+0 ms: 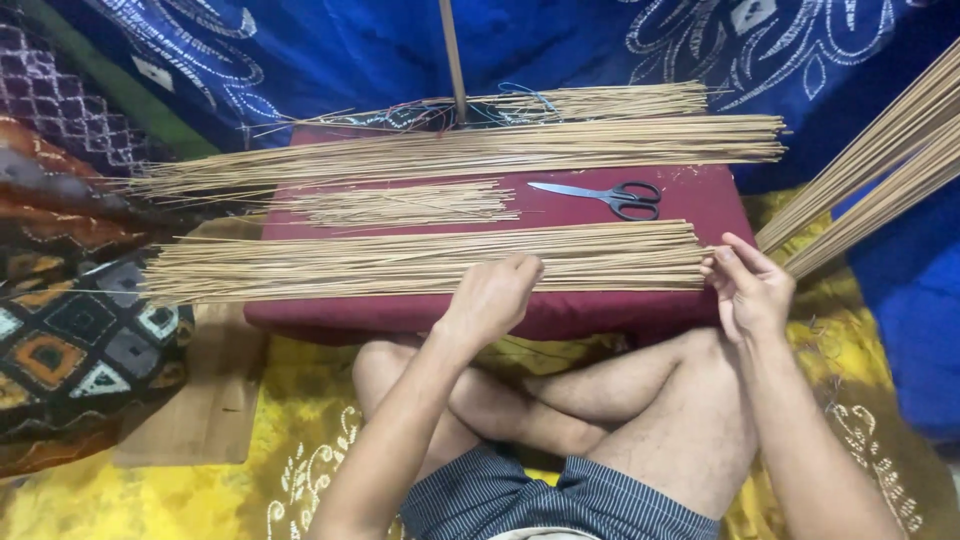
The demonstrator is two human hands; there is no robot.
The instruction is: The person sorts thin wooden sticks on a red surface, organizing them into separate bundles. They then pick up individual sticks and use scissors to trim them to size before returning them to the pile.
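While the person sits cross-legged on a yellow patterned cloth point(150, 500), both hands work at the nearest bundle of thin straw-coloured sticks point(400, 262), which lies lengthwise along the near edge of a dark red cushion point(710, 195) set just in front of the knees. The left hand point(492, 298) rests on top of this bundle near its middle, knuckles up and fingers curled down onto the sticks; whether it pinches any of them cannot be told. The right hand point(750, 285) is at the bundle's right end, just off the cushion's right corner, its fingers loosely spread and its fingertips touching the stick ends, gripping nothing that shows.

Farther back on the cushion, beyond the near bundle, lies a small thin bunch of shorter sticks point(400, 203), and to the right of that bunch a pair of scissors point(610, 196) with black handles lies flat, blades shut and pointing left. Behind these, a long, thick bundle point(470, 150) spans the cushion and overhangs both of its ends. At the cushion's far edge sits another bundle point(590, 100) with some coloured threads beside it, and a single upright stick point(453, 60) rises there. Right of the cushion, a further sheaf of sticks point(880, 160) slants up towards the corner of the view. Blue patterned cloth point(350, 50) hangs behind the cushion, and a multicoloured patterned fabric point(70, 330) lies to its left.
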